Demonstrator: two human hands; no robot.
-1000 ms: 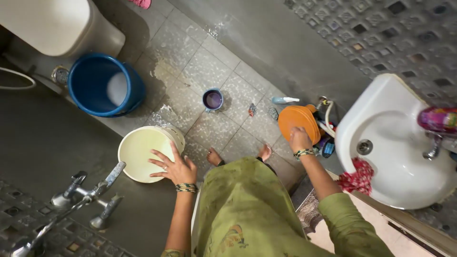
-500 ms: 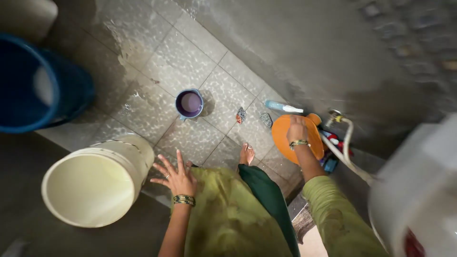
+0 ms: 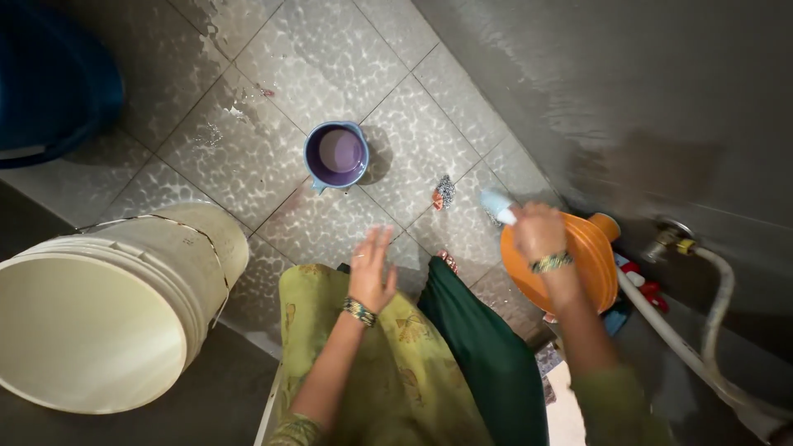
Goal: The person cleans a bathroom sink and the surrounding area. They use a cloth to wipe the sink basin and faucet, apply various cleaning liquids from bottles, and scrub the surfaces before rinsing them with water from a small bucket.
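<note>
Wet grey patterned floor tiles [image 3: 330,58] fill the view, seen from above, with a dark grey wall [image 3: 644,91] at the right.

Your right hand [image 3: 538,234] is closed around a pale blue brush handle [image 3: 498,206]; only its short end shows past the knuckles. That end points up and left, away from the wall, so the long axis runs diagonally from the hand toward the open floor. Directly beneath the right hand, touching or nearly so, sits a round orange plastic lid-like basin [image 3: 582,264], tilted against the base of the wall.

Your left hand [image 3: 371,266] hangs open with fingers spread, holding nothing, above your green garment [image 3: 388,372]. It lies well apart from the brush, so the right hand is the nearer one.

Farther out, a small metal scrubber [image 3: 444,192] lies on the floor just left of the brush tip. A purple plastic mug [image 3: 335,154] stands beyond it. A large cream plastic bucket [image 3: 107,314] lies tipped at lower left, and a blue plastic tub [image 3: 49,83] occupies the upper left corner. A white hose [image 3: 710,330] runs from a wall tap [image 3: 673,238] at right.
</note>
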